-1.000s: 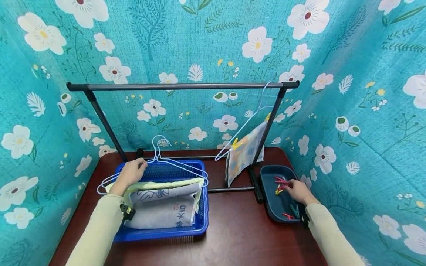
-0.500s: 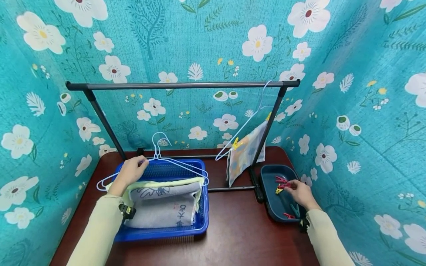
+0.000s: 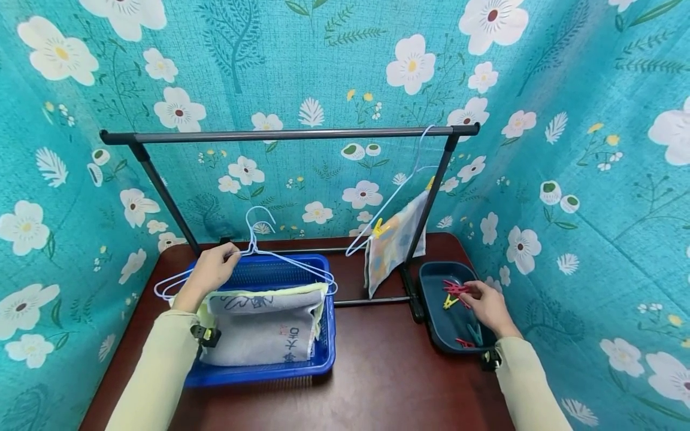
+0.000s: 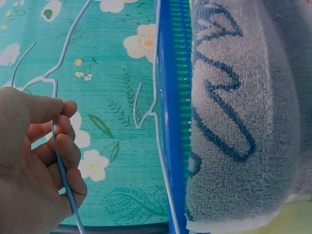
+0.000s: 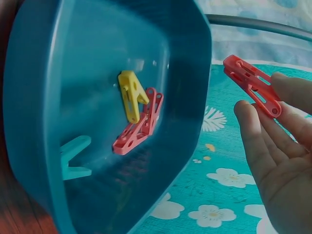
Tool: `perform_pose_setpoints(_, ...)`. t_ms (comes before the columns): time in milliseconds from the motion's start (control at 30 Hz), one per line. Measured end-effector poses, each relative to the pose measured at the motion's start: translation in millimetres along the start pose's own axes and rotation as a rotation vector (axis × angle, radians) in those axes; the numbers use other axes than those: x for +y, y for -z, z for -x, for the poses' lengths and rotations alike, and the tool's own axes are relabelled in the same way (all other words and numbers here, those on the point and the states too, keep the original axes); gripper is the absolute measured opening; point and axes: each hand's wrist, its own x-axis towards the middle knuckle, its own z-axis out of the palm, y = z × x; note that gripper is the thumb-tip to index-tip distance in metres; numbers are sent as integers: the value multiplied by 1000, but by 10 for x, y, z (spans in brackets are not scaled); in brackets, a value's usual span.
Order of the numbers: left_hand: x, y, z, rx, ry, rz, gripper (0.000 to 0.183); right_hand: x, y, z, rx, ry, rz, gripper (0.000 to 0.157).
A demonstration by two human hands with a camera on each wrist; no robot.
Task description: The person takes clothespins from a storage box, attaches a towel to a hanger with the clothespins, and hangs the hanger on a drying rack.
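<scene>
In the head view my left hand (image 3: 210, 272) is over the blue basket (image 3: 329, 335). Thumb and fingers pinch the shoulder wire of a pale blue clothes hanger (image 4: 54, 87). A second such hanger (image 4: 159, 146) lies against the basket's edge in the left wrist view. Inside the basket is a folded grey towel (image 3: 253, 344) with dark lettering, above a pale yellow cloth. My right hand (image 5: 280, 146) holds a red clothespin (image 5: 249, 83) between thumb and fingers, beside the dark teal tub (image 5: 34, 112). In that tub lie a yellow clothespin (image 5: 129, 95), red clothespins (image 5: 132, 139) and a teal one (image 5: 75, 158).
A black garment rack (image 3: 291, 135) spans the back of the brown table (image 3: 377, 365). From its right end hangs another hanger (image 3: 385, 206), bearing a patterned cloth (image 3: 396, 242) held by yellow clothespins (image 3: 380, 228). Flowered teal curtain (image 3: 318, 66) surrounds the table.
The right hand has lifted slightly with the red clothespin, clear of the yellow one beneath. My left hand and its hanger have risen a little. The head view has shifted slightly.
</scene>
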Motion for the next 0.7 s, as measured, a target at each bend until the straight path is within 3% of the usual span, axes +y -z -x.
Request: perform_pose_setpoints(700, 182, 104, 45, 16, -54, -28, 21, -318, -8, 85, 10, 89, -5, 37)
